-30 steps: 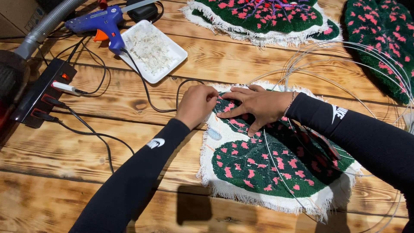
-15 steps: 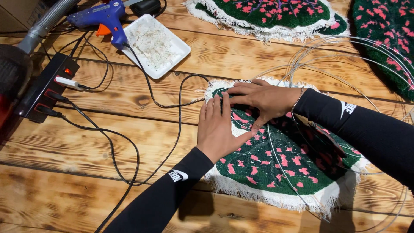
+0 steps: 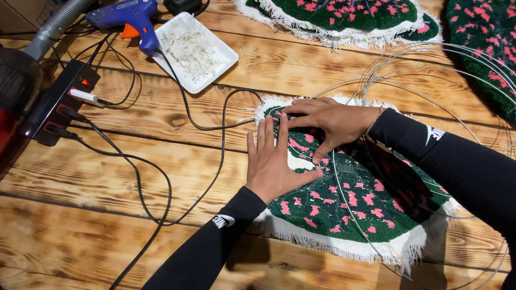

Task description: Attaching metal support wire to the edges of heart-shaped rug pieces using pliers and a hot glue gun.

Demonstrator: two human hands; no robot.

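Hose: a grey ribbed hose (image 3: 56,24) runs down the far left corner, above a dark red-black body that is too cropped to identify.
Power strip: a black power strip (image 3: 59,102) lies slanted at the left edge of the plank table (image 3: 107,177), with plugs in it and a small red light on.
Cables: black cables (image 3: 156,182) loop from the strip across the boards toward the middle.
Glue gun: a blue glue gun (image 3: 129,16) with an orange trigger rests at the top, its nose over the white tray (image 3: 193,51) of pale scraps.
Left hand: the left hand (image 3: 277,161) lies flat, fingers apart and straight, palm down on the near left edge of the tufted piece, gripping nothing.
Tufted piece: a green tufted piece (image 3: 349,198) with pink flecks and a white fringe lies on the table at centre right.
Right hand: the right hand (image 3: 325,123) presses down on the piece's upper edge, fingers spread, fingertips touching the left hand's; nothing is clamped in it.
Wire hoops: thin wire hoops (image 3: 430,96) lie across the piece and beyond to the right.
Other pieces: two more green and pink tufted pieces (image 3: 349,16) lie along the top and right edge.
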